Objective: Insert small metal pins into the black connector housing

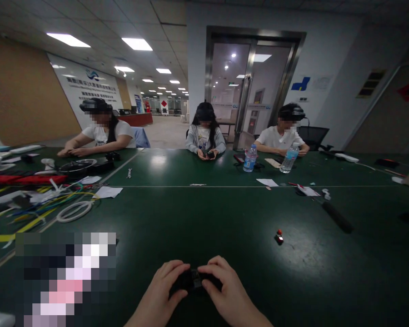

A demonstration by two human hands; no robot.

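Note:
A small black object (195, 280) sits between my two hands at the near middle of the table; its kind is too dark to make out. My left hand (167, 288) grips its left end, thumb below and fingers over the top. On the other end, my right hand (225, 288) holds it the same way, with fingertips close to the middle. Ahead and to the right lies a small red and silver part (279, 236), apart from both hands.
The green table (191, 218) carries cables (75, 211), papers (109, 192) and tools on the left. A small wrench (129, 173) lies farther back. Two water bottles (250, 158) stand at the far right. A dark-handled tool (337, 217) lies right. Three people sit opposite.

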